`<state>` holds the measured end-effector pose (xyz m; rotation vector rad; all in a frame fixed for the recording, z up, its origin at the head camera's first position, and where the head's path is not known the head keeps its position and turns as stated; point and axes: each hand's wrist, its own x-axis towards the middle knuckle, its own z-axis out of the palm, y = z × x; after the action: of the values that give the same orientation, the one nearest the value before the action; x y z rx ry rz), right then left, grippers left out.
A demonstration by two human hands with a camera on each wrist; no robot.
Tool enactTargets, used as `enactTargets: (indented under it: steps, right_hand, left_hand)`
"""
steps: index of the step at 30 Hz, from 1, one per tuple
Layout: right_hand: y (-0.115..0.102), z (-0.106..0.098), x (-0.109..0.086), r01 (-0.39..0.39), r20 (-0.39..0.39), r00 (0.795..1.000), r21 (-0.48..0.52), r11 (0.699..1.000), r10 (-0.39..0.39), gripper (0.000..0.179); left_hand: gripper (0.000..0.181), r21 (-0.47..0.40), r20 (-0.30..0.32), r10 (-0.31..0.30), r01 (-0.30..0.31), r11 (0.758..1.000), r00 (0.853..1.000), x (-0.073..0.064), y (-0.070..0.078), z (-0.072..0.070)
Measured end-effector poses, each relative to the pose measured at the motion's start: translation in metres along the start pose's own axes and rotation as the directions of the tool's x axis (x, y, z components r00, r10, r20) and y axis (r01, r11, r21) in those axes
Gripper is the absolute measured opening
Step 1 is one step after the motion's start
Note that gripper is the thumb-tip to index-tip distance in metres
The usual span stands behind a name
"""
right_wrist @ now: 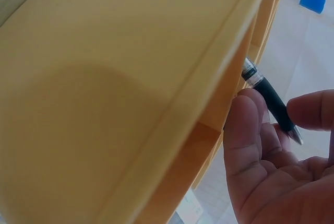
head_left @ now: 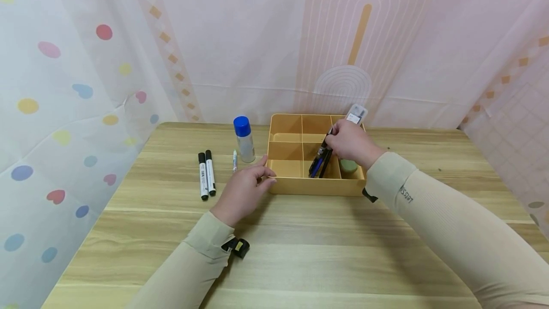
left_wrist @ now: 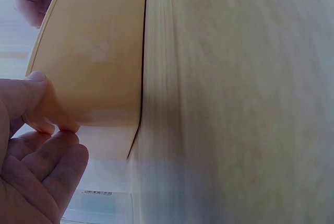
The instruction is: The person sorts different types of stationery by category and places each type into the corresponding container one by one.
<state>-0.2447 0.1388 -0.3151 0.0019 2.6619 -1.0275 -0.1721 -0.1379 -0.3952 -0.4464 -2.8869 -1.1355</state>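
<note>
A yellow divided organizer box point(head_left: 317, 186) sits on the table. My left hand point(head_left: 244, 190) holds its front left corner, with the thumb point(left_wrist: 26, 96) on the front wall and the fingers against the side. Over the front middle compartment, my right hand point(head_left: 351, 141) pinches a dark pen point(right_wrist: 272, 101) between thumb and fingers, its metal tip up. More dark and blue pens point(head_left: 318, 166) slant in that compartment below the hand; how many of them are gripped I cannot tell. A round green object point(head_left: 348, 166) lies in the front right compartment.
A clear case with a white label point(head_left: 357, 113) stands up from the back right compartment. Left of the box are a clear bottle with a blue cap point(head_left: 244, 139), a thin white pen point(head_left: 235, 160) and two black-capped white markers point(head_left: 203, 175). A patterned curtain point(head_left: 240, 61) hangs behind.
</note>
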Motion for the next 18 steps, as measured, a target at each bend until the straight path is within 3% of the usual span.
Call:
enactTargets:
  steps: [18]
  right_hand:
    - [0.0025, -0.0007, 0.0007, 0.006, 0.0, 1.0, -0.133, 0.991, -0.006, 0.019]
  left_hand:
    - [0.01, 0.001, 0.004, -0.002, 0.002, 1.0, 1.0, 0.0001, -0.0005, 0.0003]
